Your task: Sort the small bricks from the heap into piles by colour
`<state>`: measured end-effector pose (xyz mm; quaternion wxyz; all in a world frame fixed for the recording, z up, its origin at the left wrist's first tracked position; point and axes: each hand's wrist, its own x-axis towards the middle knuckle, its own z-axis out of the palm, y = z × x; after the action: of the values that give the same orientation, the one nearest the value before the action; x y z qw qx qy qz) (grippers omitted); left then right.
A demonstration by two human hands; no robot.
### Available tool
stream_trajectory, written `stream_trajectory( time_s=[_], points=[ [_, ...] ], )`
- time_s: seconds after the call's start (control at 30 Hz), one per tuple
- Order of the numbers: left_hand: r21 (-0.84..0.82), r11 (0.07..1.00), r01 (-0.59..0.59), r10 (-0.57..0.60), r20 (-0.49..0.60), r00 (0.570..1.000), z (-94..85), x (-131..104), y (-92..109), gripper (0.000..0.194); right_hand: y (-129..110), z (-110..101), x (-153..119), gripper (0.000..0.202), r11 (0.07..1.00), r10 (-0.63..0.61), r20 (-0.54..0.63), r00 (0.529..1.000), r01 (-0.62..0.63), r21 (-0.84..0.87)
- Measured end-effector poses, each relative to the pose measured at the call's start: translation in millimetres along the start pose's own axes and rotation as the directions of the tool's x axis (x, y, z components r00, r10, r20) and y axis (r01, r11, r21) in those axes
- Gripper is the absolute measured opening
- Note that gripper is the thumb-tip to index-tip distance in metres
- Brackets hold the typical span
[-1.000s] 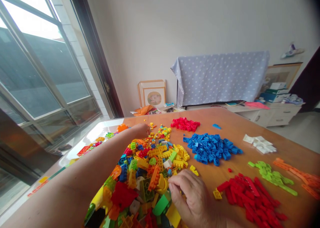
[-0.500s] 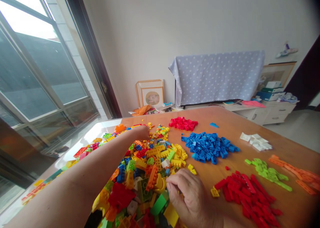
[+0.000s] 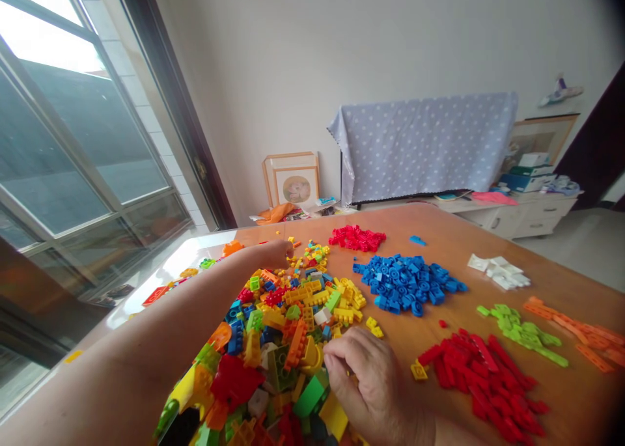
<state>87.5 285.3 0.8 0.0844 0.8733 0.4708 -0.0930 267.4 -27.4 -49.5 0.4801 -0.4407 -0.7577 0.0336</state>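
Bordering mixed bricks [image 3: 276, 319], both hands [image 3: 364, 374] [image 3: 278, 255] look mostly curled.

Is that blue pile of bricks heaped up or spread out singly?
Heaped: in the blue pile, pieces lie overlapping, some on top of others.

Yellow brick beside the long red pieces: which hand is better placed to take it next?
Probably the right hand: it is at the mixed pile's side, close to the yellow brick. The left hand is out by the small bricks, much farther away.
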Motion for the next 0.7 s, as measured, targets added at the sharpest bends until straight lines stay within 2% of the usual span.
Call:
stream_trajectory(
  time_s=[0.13, 0.3, 0.47, 0.6, 0.7],
  points=[
    [-0.033, 0.997, -0.069, 0.071, 0.074, 0.995, 9.8, 1, 2, 0.033, 1, 0, 0, 0.012, 1.000, -0.002, 0.003, 1.000, 0.002, -0.001],
    [-0.058, 0.995, -0.085, 0.090, 0.084, 0.992, 15.2, 5, 3, 0.031, 1, 0, 0, 0.012, 1.000, -0.007, 0.007, 1.000, 0.007, -0.004],
    [-0.118, 0.992, -0.041, 0.046, 0.046, 0.998, 1.4, 16, -1, 0.027, 0, 0, 1, 0.012, 1.000, 0.002, 0.000, 1.000, -0.002, 0.003],
    [-0.101, 0.994, 0.049, -0.053, -0.034, 0.998, -13.8, 42, 2, 0.028, 1, 0, 1, 0.011, 1.000, -0.004, -0.002, 1.000, 0.004, 0.015],
    [-0.066, 0.995, 0.070, -0.075, -0.082, 0.994, -14.6, 61, 9, 0.029, 3, 1, 1, 0.011, 1.000, -0.005, 0.017, 1.000, 0.005, 0.011]
  ],
)
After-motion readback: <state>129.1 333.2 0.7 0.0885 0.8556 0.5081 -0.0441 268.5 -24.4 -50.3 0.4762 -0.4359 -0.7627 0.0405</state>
